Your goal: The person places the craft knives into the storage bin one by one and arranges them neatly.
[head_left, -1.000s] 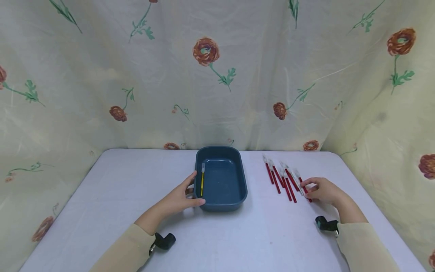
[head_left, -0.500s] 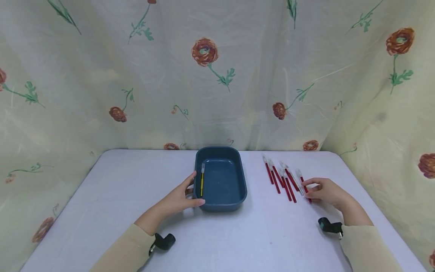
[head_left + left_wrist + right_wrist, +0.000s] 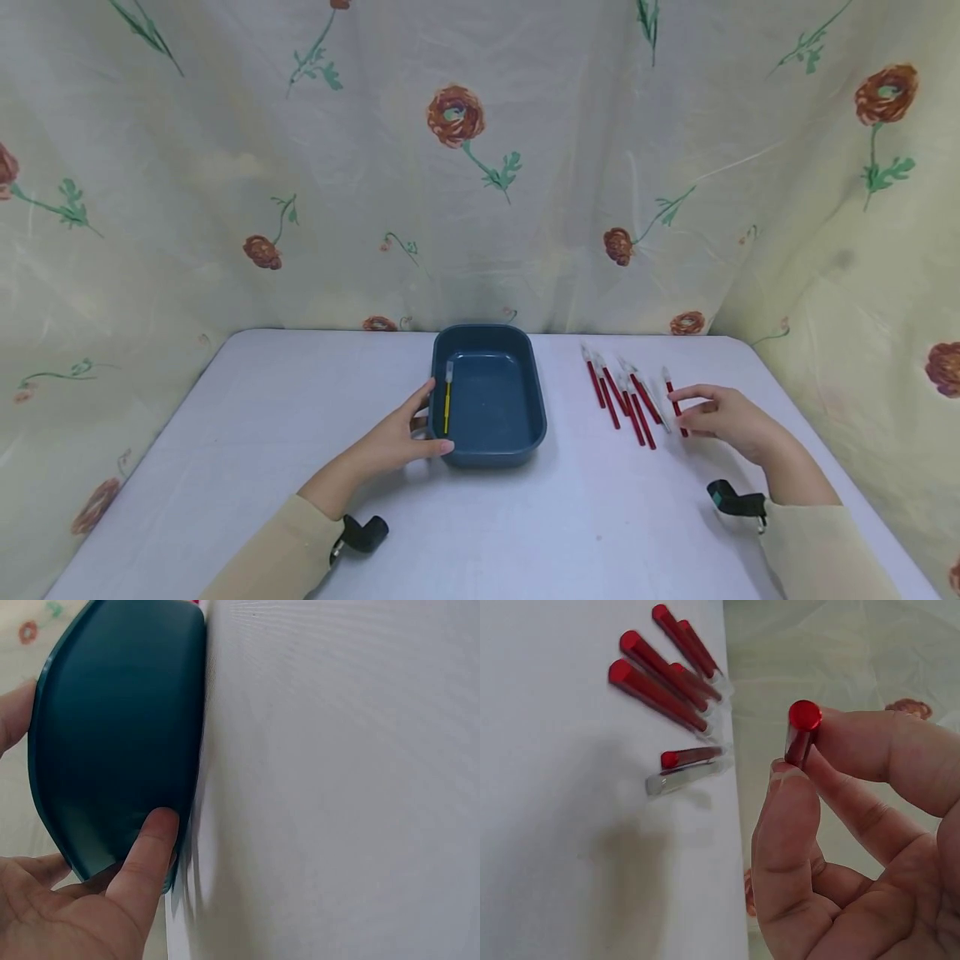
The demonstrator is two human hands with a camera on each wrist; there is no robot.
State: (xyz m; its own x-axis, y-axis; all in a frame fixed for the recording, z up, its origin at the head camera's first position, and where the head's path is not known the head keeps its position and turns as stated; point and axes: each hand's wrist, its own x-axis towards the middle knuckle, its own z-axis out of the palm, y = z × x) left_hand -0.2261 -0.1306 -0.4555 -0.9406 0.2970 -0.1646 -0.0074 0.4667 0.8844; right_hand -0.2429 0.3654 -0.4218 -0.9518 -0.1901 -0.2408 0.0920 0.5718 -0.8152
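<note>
Red stick (image 3: pixel 670 387) with a clear tip, over the right part of the table (image 3: pixel 562 525), pinched between the thumb and fingers of the right hand (image 3: pixel 731 421); it stands just beside the other sticks, tip away from the person. To its left, further red sticks (image 3: pixel 610 403) and one silver stick (image 3: pixel 682 778) lie in a loose, partly overlapping group, clear tips likewise at the far end. Well apart, at the middle of the table, a blue tray (image 3: pixel 491 458) holds one yellow stick (image 3: pixel 447 408) along its left wall. The left hand (image 3: pixel 390 437) grips the tray's near left corner, thumb pressed on the outer wall. Beige sleeves (image 3: pixel 270 550) cover both forearms; behind hangs a flowered curtain (image 3: pixel 345 150).
</note>
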